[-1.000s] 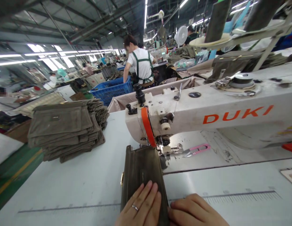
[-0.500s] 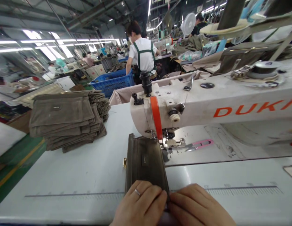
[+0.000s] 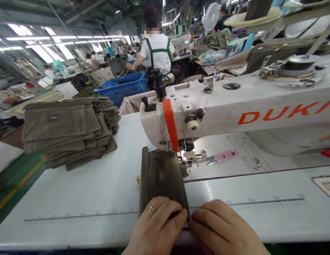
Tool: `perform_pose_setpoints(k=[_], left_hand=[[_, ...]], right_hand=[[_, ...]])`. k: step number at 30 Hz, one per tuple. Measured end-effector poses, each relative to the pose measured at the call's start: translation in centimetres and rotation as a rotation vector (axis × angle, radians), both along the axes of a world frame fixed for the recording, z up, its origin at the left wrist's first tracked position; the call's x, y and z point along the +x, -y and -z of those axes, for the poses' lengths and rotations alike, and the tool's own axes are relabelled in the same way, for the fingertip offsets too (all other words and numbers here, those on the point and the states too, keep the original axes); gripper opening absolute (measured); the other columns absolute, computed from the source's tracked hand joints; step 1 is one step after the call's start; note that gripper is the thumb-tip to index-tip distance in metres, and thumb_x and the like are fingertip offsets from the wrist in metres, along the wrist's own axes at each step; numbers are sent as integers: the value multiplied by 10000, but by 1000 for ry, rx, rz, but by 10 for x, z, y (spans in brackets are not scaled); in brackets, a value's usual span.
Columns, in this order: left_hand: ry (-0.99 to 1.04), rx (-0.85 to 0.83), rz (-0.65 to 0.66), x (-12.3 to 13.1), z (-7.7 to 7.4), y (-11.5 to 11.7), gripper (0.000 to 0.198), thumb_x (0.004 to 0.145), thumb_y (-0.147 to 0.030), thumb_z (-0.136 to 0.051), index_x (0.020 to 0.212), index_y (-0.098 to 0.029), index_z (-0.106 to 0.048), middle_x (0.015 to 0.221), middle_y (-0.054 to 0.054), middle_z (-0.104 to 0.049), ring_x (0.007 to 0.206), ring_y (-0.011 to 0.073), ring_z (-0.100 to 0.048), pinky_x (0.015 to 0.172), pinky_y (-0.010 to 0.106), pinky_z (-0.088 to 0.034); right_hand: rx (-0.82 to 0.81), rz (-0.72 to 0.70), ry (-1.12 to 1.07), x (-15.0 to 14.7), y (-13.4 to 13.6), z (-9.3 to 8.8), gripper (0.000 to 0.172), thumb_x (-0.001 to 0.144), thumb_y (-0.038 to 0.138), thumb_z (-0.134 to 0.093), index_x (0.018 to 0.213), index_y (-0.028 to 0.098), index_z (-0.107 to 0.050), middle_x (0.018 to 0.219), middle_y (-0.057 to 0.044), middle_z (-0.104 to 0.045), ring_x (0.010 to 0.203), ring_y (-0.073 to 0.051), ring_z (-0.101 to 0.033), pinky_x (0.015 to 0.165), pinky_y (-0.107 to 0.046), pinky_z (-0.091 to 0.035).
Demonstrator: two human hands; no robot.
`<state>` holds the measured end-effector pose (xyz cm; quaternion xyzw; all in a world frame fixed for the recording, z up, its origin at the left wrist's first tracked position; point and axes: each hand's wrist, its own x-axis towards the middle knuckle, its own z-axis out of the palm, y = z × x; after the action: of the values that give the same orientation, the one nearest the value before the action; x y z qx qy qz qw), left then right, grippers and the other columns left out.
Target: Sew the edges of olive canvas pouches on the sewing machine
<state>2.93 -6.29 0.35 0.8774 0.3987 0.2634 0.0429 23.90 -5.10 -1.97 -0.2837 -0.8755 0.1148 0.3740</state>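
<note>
A dark olive fabric pouch (image 3: pixel 165 184) with a small label lies flat on the table, its far right edge by the presser foot (image 3: pixel 190 156) of a white sewing machine (image 3: pixel 223 102). A gold-coloured metal fitting (image 3: pixel 138 181) sticks out at its left side. My left hand (image 3: pixel 162 221), a ring on one finger, rests over the pouch's near end with thumb and fingers closed on the edge. Close beside it, my right hand (image 3: pixel 220 225) has its fingers pressed together at the near right corner. My fingertips partly hide that corner.
Left of the machine stands a stack of similar olive fabric pieces (image 3: pixel 63 124). Pink-handled thread snips (image 3: pixel 223 156) lie on the machine bed. A printed ruler scale (image 3: pixel 82 216) crosses the table front. Beyond are a blue crate (image 3: pixel 124 86) and a person (image 3: pixel 159 53) in a white shirt.
The camera view has shifted slightly, moving the machine and stack up and left. Both hands keep their hold at the pouch's near end. The person behind has extended an arm leftward over the crate.
</note>
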Motion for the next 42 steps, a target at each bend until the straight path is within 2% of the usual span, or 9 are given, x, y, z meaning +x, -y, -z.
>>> perform_pose_setpoints(k=[3,6,10,13,19,23,27,37,42], left_hand=[[17,42,-4,1,2,-1,268,997,-167,-406,1049,-150,-668,944,71,-663,849,176,-596,782,292,-529],[14,-5,38,3,-1,-2,270,999,-167,-399,1029,-140,-667,936,73,-677,837,174,-604,770,301,-542],[70,-110,71,1,-7,-3,211,971,-133,-471,1069,-142,-658,976,75,-686,886,170,-613,811,305,-540],[91,-159,106,-1,-10,-4,222,976,-108,-456,1091,-134,-645,994,75,-690,907,168,-619,832,305,-527],[64,-131,165,-4,-3,-7,210,970,-103,-439,997,-121,-647,929,66,-698,826,176,-624,769,313,-539],[70,-5,137,-8,8,-11,222,948,-97,-457,974,-178,-661,926,48,-718,789,162,-655,713,281,-569],[25,14,169,-14,9,-20,247,957,-155,-446,1039,-225,-668,957,49,-726,823,169,-678,739,282,-589],[28,-11,196,-11,-1,-49,217,936,-85,-430,1014,-154,-620,957,59,-725,864,154,-665,814,297,-559],[-19,-90,218,-20,-7,-61,224,936,-70,-457,1082,-128,-615,1044,64,-700,951,155,-629,900,297,-515]], right_hand=[[4,-1,1,-1,0,2,302,1018,198,-373,970,168,-670,827,-48,-671,763,-180,-561,677,-298,-466],[-14,-17,8,0,-1,4,284,1007,183,-389,951,171,-667,812,-51,-660,763,-180,-565,682,-297,-472],[-160,-72,-4,5,-2,-4,207,953,127,-459,983,171,-658,870,-55,-663,814,-182,-574,719,-298,-490],[-252,-77,-44,9,-3,-11,223,915,81,-488,1040,174,-648,941,-57,-675,843,-169,-588,754,-278,-504],[-113,-58,68,11,-5,-8,277,940,124,-458,1145,169,-639,1139,-89,-679,904,-194,-614,805,-310,-530],[52,-38,145,7,-11,9,296,1010,182,-381,1083,187,-668,1082,-54,-703,826,-176,-610,751,-297,-529],[181,-20,107,0,-24,18,371,1029,182,-308,987,184,-676,1012,-32,-716,766,-162,-596,701,-282,-516],[21,-86,197,-2,-51,-2,265,932,107,-431,1055,186,-651,1034,-46,-703,769,-183,-611,683,-293,-549],[-67,-81,262,-4,-60,-8,337,857,67,-480,1139,176,-629,1101,-57,-684,810,-213,-616,716,-341,-568]])
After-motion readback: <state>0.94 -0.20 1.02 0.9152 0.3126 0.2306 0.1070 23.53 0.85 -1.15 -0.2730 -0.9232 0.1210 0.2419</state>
